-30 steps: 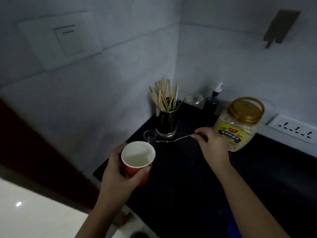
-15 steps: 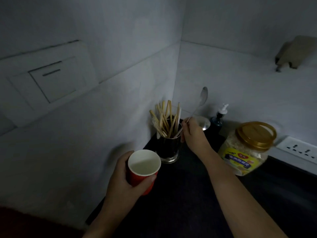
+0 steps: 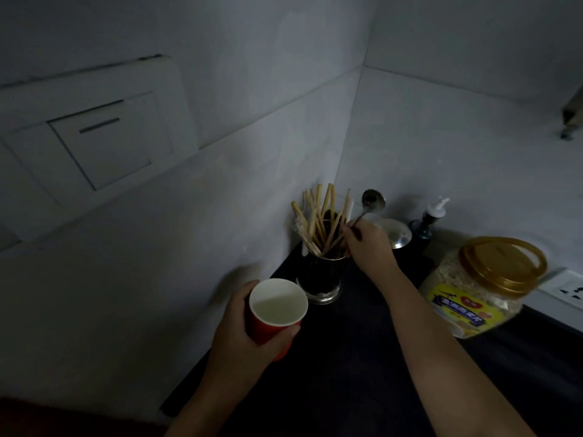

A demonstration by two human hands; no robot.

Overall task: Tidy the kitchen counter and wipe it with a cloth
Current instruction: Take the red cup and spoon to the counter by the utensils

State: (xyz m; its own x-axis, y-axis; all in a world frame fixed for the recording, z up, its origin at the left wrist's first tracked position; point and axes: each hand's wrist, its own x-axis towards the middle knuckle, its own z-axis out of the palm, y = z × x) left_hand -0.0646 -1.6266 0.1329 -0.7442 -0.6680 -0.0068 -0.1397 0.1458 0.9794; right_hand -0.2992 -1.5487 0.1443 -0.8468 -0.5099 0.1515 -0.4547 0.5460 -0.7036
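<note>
Right grip (image 3: 367, 244) pinches the spoon (image 3: 373, 200) handle, bowl up, at the chopstick holder (image 3: 318, 279); left grip (image 3: 246, 339) holds a red cup (image 3: 277, 307).

A white hatch panel (image 3: 94, 137) is set into the tiled wall (image 3: 252, 89) at ten o'clock. A hook (image 3: 572, 119) is mounted at two o'clock, and a white socket (image 3: 568, 291) is fitted just past three o'clock.

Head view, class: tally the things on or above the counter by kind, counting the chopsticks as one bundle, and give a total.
Red paper cup: 1
Utensil holder: 1
Chopstick bundle: 1
Spoon: 1
Pump bottle: 1
Lidded jar: 1
Round metal piece: 1
Total: 7
</note>
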